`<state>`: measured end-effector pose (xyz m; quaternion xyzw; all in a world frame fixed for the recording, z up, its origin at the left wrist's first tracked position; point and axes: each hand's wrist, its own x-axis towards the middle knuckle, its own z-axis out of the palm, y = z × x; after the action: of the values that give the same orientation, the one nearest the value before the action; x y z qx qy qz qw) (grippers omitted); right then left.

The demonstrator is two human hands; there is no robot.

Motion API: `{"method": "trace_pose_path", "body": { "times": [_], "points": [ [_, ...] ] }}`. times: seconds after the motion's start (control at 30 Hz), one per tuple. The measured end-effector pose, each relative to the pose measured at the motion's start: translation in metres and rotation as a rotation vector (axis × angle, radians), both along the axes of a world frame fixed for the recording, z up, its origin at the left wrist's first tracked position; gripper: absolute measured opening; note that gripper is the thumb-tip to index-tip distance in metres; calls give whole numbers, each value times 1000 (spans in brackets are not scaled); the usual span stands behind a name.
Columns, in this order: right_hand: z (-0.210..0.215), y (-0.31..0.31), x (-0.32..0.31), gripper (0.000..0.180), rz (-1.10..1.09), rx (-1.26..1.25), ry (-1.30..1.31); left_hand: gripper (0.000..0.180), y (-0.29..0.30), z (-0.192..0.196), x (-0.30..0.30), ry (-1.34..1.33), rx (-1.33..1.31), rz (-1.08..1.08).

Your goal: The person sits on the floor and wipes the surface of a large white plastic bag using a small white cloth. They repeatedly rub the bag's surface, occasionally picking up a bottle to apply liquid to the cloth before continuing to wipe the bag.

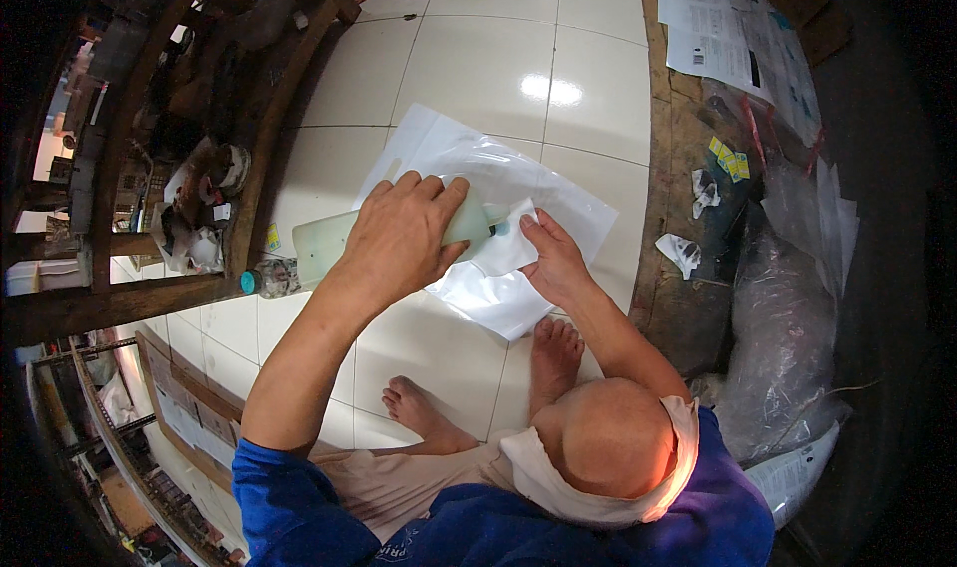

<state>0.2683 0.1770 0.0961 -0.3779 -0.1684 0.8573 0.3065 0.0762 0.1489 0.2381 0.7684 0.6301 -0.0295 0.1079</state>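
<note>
My left hand (404, 228) is wrapped over a translucent, pale green bottle (324, 246) that lies tilted on its side, its neck pointing right. The bottle's mouth meets a white cloth or tissue (506, 253); I cannot tell which it is. My right hand (558, 260) pinches that white piece between thumb and fingers, just right of the bottle's mouth. Below both hands, a white plastic bag (583, 216) with a cut-out handle is spread on the tiled floor. Whether liquid is leaving the bottle cannot be made out.
A small clear bottle with a teal cap (271, 279) lies by the wooden shelf (264, 158) at left. On the right, a wooden board (678, 208) carries crumpled tissues (680, 254) and yellow labels (730, 158). Plastic-wrapped goods (788, 338) stand beyond. My bare feet are close to the bag.
</note>
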Motion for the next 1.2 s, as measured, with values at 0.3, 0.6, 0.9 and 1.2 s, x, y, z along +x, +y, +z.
{"method": "trace_pose_path", "body": {
  "times": [0.3, 0.6, 0.9, 1.2],
  "points": [
    [-6, 4, 0, 37, -13, -1, 18, 64, 3, 2, -1, -27, -25, 36],
    [-9, 8, -5, 31, -2, -22, 61, 60, 7, 2, -6, -32, -20, 22],
    [-9, 14, -14, 36, -11, -32, 23, 61, 13, -5, -16, -23, -40, 27],
    [-11, 49, -8, 42, -6, 195, 90, 63, 22, 13, -124, -533, 59, 465]
  ]
}}
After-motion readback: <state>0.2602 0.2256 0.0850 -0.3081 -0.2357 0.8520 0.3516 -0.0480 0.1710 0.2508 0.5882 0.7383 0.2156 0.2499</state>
